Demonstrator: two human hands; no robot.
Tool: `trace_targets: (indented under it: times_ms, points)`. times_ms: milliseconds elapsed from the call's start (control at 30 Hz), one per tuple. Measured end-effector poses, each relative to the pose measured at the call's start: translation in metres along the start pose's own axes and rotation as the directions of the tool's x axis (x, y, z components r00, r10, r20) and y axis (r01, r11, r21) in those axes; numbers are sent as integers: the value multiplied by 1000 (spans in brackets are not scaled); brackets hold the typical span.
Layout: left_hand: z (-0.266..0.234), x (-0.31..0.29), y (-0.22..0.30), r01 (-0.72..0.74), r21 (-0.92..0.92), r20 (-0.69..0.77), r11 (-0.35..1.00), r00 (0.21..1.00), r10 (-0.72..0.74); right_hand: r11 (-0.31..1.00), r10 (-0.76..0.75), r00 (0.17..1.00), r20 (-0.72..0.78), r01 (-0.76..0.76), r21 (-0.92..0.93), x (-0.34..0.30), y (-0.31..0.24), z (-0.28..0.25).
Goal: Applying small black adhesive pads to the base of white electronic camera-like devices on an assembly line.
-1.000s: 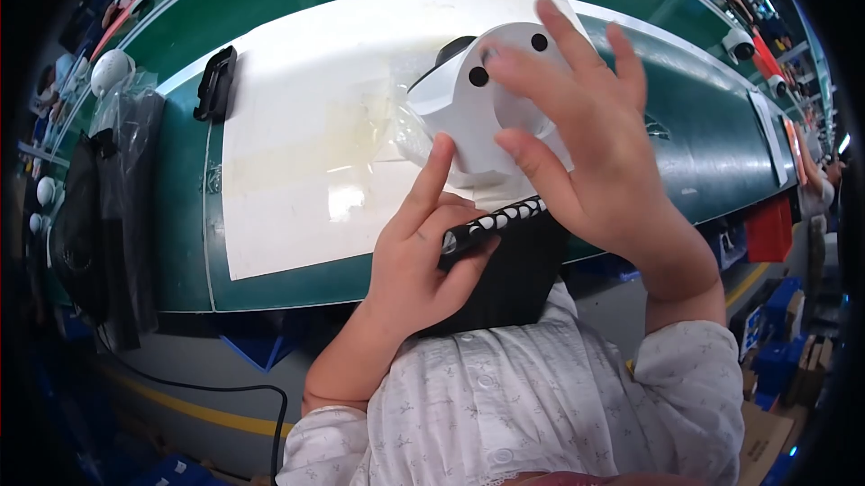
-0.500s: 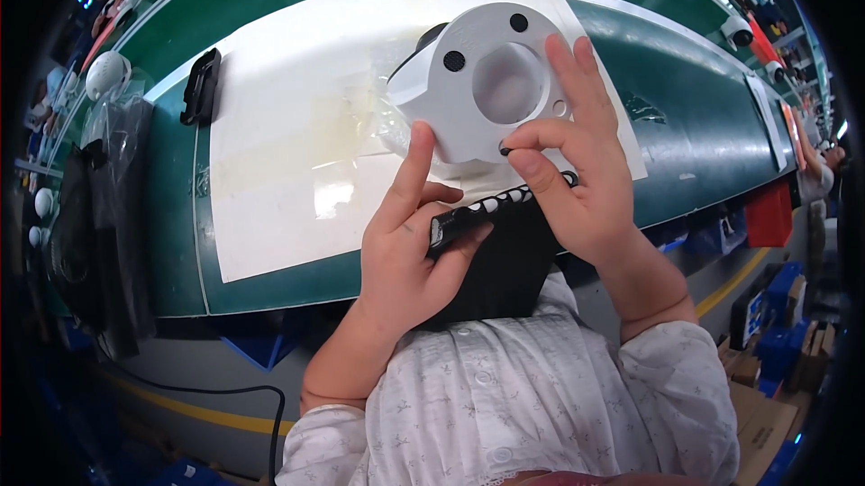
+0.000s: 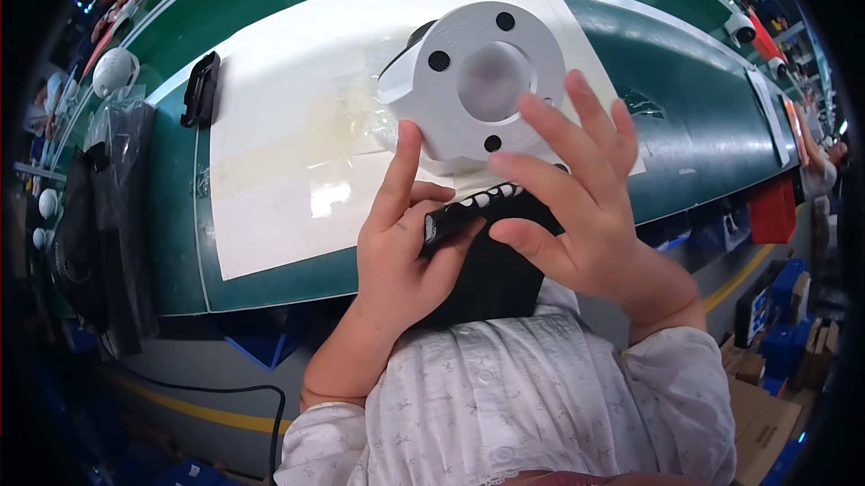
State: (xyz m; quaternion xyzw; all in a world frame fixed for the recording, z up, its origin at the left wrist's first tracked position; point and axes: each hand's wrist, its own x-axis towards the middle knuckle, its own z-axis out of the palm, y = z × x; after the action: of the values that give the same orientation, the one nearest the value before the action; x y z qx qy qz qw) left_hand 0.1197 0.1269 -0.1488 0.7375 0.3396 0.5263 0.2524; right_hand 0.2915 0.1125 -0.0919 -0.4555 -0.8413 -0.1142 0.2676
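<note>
A white round housing (image 3: 532, 45) with a wide central hole stands on the white board (image 3: 270, 108). Three round black pads show on its face: an upper pad (image 3: 505, 21), a left pad (image 3: 439, 60) and a lower pad (image 3: 493, 143). My left hand (image 3: 396, 247) grips a bent black sheet of pads (image 3: 491, 274) with white round gaps along its fold. Its raised index finger rests against the housing's lower left edge. My right hand (image 3: 586, 207) is open, fingers spread, just right of the lower pad, holding nothing visible. Its fingers partly cover the housing's right side.
On the green table (image 3: 694, 90), a black plastic part (image 3: 200, 90) lies left of the board. Dark plastic bags (image 3: 117, 207) and a white dome-shaped device (image 3: 115, 72) are at the far left. A red bin (image 3: 773, 213) and cardboard boxes (image 3: 766, 423) stand at the right.
My right hand has let go of a small black pad, which now sits on the housing's lower edge. The fingers have spread and drawn back, and the housing has shifted slightly left.
</note>
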Motion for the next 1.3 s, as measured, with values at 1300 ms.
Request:
trace_targets:
  times_ms: [1300]
  points:
    - [-10, -8, -7, -86, 128, 2, 988, 996, 86, 993, 119, 989, -91, -116, 37, 5, 17, -20]
